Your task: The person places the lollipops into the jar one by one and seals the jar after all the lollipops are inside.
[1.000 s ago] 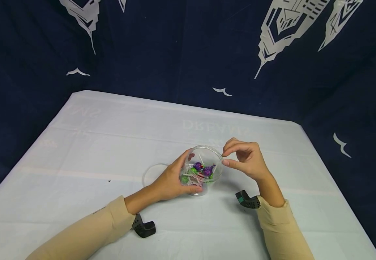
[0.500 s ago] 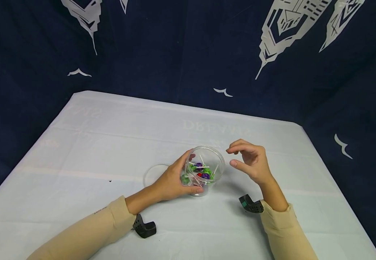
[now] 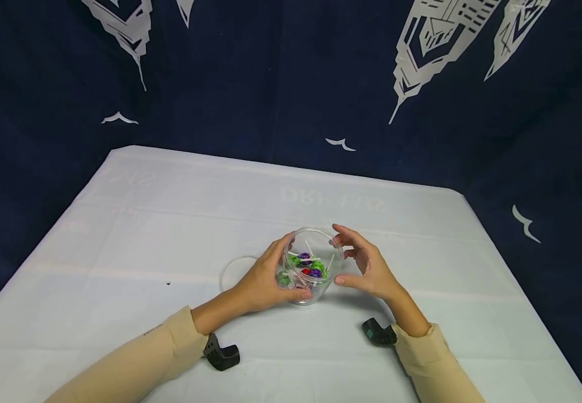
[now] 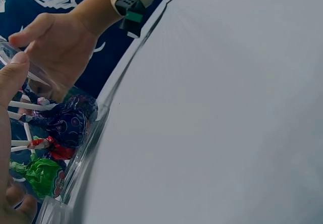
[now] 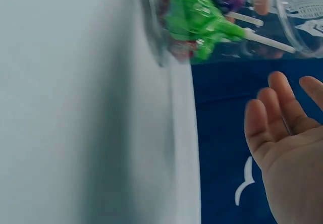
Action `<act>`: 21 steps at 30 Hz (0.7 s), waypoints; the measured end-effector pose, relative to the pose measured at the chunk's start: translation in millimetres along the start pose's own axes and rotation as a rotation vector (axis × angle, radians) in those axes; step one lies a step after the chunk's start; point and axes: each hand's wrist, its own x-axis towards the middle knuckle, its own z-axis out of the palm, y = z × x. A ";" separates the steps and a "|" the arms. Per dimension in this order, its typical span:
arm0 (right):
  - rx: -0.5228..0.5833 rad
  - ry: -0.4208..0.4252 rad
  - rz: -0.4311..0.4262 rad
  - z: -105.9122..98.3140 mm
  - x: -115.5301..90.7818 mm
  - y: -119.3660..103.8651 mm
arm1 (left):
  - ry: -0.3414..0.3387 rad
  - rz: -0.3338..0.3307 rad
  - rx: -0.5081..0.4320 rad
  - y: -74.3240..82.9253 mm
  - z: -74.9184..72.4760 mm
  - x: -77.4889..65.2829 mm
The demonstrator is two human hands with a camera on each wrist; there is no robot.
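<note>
A clear plastic jar (image 3: 316,238) stands uncovered on the white table, holding several lollipops (image 3: 316,265) in green, purple and red wrappers with white sticks. My left hand (image 3: 261,282) grips the jar around its left side, thumb across the front. To the jar's right, my right hand (image 3: 369,268) has loosely bent fingers spread around that side; in the right wrist view a gap shows between its fingers (image 5: 256,118) and the jar. Up close in the left wrist view are a green lollipop (image 4: 43,176) and a purple lollipop (image 4: 68,125) inside the jar.
A clear ring-shaped thing (image 3: 222,275), perhaps the jar's lid, lies left of the jar, partly hidden behind my left hand. A small dark speck (image 3: 168,283) is farther left on the table (image 3: 120,313). A dark blue cloth (image 3: 271,84) with white prints hangs behind.
My right hand first drew away from the jar's rim to the right, then came back lower along its side. The lollipops shifted inside the jar. My left hand keeps its grip.
</note>
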 end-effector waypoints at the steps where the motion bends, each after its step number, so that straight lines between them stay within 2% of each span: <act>1: -0.003 -0.019 0.022 1.6 -0.7 1.4 | 0.002 0.002 0.005 -0.2 0.0 -0.2; 6: -0.008 -0.099 0.093 9.0 -2.4 5.7 | 0.020 0.020 0.045 -0.2 0.3 -1.1; 10: -0.026 -0.130 0.128 13.1 -1.8 7.2 | 0.037 0.027 0.062 0.6 0.6 -2.2; 21: -0.077 -0.117 0.185 16.5 -0.9 4.6 | 0.024 0.020 0.058 2.7 0.4 -1.1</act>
